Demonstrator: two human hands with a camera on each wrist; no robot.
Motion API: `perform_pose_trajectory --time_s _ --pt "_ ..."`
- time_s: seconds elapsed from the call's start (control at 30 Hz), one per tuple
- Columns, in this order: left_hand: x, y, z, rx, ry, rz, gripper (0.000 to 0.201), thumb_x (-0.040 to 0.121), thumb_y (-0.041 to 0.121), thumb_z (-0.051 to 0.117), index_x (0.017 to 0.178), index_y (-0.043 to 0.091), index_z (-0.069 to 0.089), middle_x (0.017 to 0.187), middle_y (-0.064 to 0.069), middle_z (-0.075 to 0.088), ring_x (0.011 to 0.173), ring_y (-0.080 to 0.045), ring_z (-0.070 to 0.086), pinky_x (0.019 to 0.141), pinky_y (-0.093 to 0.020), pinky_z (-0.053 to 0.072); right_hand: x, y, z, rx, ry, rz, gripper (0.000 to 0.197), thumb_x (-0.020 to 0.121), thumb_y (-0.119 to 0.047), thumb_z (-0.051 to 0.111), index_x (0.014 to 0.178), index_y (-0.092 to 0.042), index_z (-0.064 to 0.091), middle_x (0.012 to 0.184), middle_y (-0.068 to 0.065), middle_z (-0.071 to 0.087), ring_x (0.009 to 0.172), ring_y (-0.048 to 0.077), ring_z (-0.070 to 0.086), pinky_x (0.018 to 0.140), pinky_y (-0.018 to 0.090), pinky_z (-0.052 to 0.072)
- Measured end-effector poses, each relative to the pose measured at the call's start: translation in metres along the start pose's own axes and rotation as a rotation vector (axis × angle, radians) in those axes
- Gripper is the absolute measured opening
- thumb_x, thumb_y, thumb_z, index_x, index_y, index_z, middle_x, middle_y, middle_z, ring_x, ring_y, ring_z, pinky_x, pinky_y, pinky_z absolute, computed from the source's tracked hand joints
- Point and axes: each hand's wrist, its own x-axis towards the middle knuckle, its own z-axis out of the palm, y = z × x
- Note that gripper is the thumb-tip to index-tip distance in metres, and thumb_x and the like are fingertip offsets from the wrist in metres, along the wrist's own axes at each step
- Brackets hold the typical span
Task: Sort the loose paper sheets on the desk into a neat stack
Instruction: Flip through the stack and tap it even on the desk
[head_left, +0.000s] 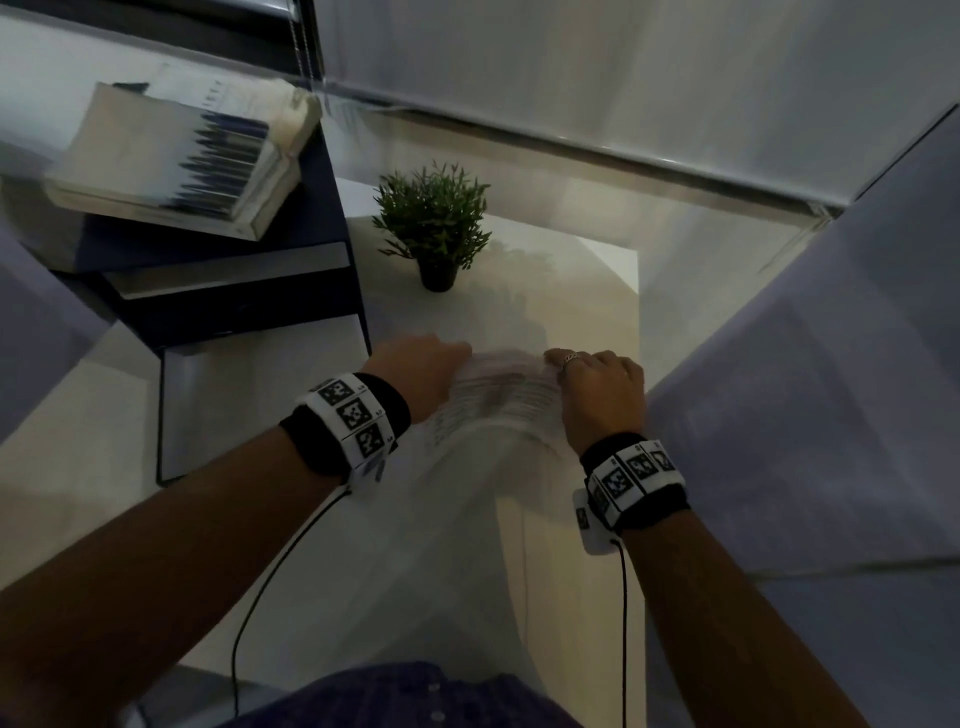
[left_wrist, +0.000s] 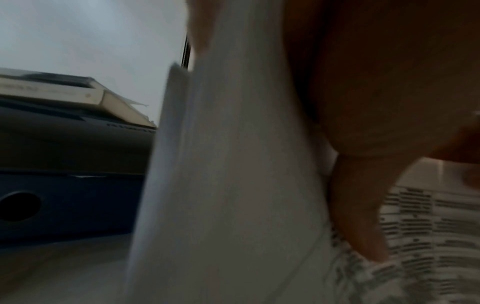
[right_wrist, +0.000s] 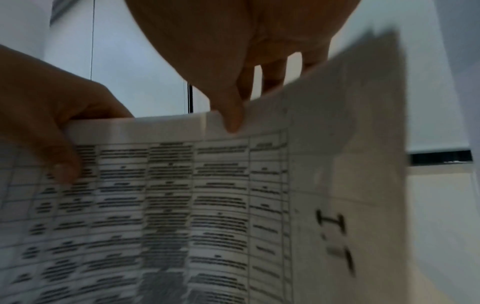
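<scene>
A bundle of paper sheets (head_left: 498, 410) printed with tables is held upright and blurred over the white desk (head_left: 597, 291), between both hands. My left hand (head_left: 426, 369) grips its top left corner, thumb on the printed face (left_wrist: 363, 216). My right hand (head_left: 597, 384) pinches the top edge on the right, thumb in front and fingers behind the paper sheets (right_wrist: 182, 205). The left hand (right_wrist: 52, 127) also shows in the right wrist view. The sheets' white back (left_wrist: 228, 185) fills the left wrist view.
A small potted plant (head_left: 434, 228) stands on the desk just beyond the papers. To the left lie stacked dark binders (head_left: 234, 291) with a thick book (head_left: 176, 161) on top. A bed or grey surface (head_left: 831, 389) borders the desk's right edge.
</scene>
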Motion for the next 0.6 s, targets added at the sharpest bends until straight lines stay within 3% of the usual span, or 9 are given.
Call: perform_pose_trajectory --time_s 0.17,0.23,0.33,0.4,0.47,0.53,0.6 --pt "-0.006 -0.007 0.006 0.004 -0.117 0.089 0.035 0.092 0.027 0.055 0.126 0.032 0.049 0.096 -0.006 0.056 0.093 -0.03 0.061 0.068 -0.031 0.041 0.002 0.002 0.013 0.052 0.049 -0.041 0.033 0.084 -0.016 0.058 0.114 -0.029 0.065 0.111 -0.006 0.07 0.11 0.024 0.057 0.104 0.046 0.035" --pt "-0.008 -0.01 0.007 -0.011 -0.132 0.109 0.036 0.092 0.028 0.055 0.127 0.034 0.049 0.1 -0.007 0.059 0.094 -0.03 0.061 0.073 -0.034 0.048 0.004 0.006 0.015 0.1 0.085 -0.085 0.031 0.085 -0.025 0.05 0.109 -0.027 0.069 0.108 -0.005 0.071 0.109 0.025 0.059 0.108 0.05 0.032" --pt "-0.01 -0.013 0.007 -0.024 -0.144 0.101 0.042 0.092 0.035 0.056 0.132 0.035 0.044 0.107 -0.008 0.061 0.097 -0.03 0.061 0.079 -0.036 0.05 0.003 0.008 0.014 0.135 0.103 -0.119 0.043 0.084 -0.037 0.035 0.108 -0.026 0.069 0.109 -0.006 0.071 0.116 0.024 0.056 0.114 0.054 0.024" --pt "-0.011 -0.013 0.01 -0.019 -0.149 0.082 0.046 0.091 0.04 0.058 0.131 0.033 0.039 0.105 -0.009 0.06 0.093 -0.03 0.062 0.074 -0.035 0.049 0.0 0.009 0.022 0.078 0.095 -0.118 0.039 0.087 -0.02 0.048 0.125 -0.027 0.059 0.13 -0.004 0.061 0.134 0.024 0.042 0.116 0.057 0.017" --pt "-0.011 -0.011 0.013 -0.015 -0.161 0.067 0.051 0.088 0.044 0.061 0.128 0.029 0.034 0.1 -0.008 0.059 0.086 -0.029 0.062 0.065 -0.033 0.046 -0.006 0.006 0.029 0.026 0.083 -0.092 0.065 0.085 -0.007 0.052 0.144 -0.025 0.036 0.155 0.0 0.032 0.148 0.026 0.018 0.118 0.058 0.01" --pt "-0.01 -0.01 0.016 -0.03 -0.153 0.061 0.048 0.088 0.04 0.062 0.124 0.027 0.034 0.091 -0.006 0.056 0.078 -0.028 0.061 0.06 -0.033 0.044 -0.014 -0.001 0.034 0.018 0.094 -0.085 0.076 0.083 -0.01 0.047 0.153 -0.021 0.018 0.162 0.001 0.011 0.15 0.026 0.005 0.118 0.058 0.008" --pt "-0.009 -0.008 0.019 -0.03 -0.137 0.057 0.036 0.093 0.028 0.056 0.124 0.023 0.037 0.084 -0.005 0.049 0.072 -0.027 0.057 0.06 -0.035 0.045 -0.023 -0.006 0.044 -0.035 0.041 -0.124 0.078 0.085 -0.016 0.049 0.154 -0.02 0.012 0.162 0.002 0.01 0.15 0.025 0.009 0.117 0.06 0.012"
